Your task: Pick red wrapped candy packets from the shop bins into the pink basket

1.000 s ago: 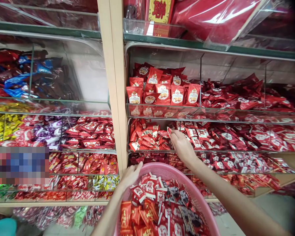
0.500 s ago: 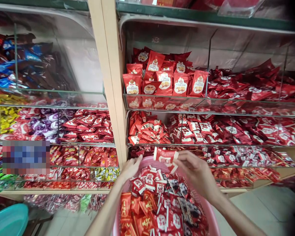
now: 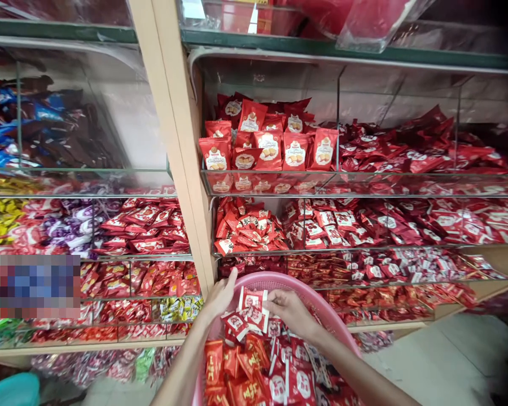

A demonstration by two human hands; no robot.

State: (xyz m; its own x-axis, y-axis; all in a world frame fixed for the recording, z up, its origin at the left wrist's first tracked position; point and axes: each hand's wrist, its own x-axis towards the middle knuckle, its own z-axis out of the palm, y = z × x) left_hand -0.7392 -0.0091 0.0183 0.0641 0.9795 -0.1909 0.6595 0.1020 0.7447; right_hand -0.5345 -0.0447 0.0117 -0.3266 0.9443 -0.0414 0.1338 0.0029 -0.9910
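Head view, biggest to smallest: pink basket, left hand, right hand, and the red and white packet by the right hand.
Pink basket.
Then left hand and right hand, too alike to rank.
Then red and white packet, smallest, though nearness to the camera leaves that unsure.

Left hand (image 3: 220, 296) on pink basket rim (image 3: 317, 301), right hand (image 3: 292, 313) at red packet (image 3: 252, 309)

A pale wooden upright (image 3: 175, 141) divides tiers of clear acrylic shelves (image 3: 279, 192). Red biscuit packets (image 3: 268, 149) stand on the upper right shelf, red-and-white sweets (image 3: 406, 223) lie on the one below, and blue and brown wrapped sweets (image 3: 38, 124) lie on the upper left shelf.
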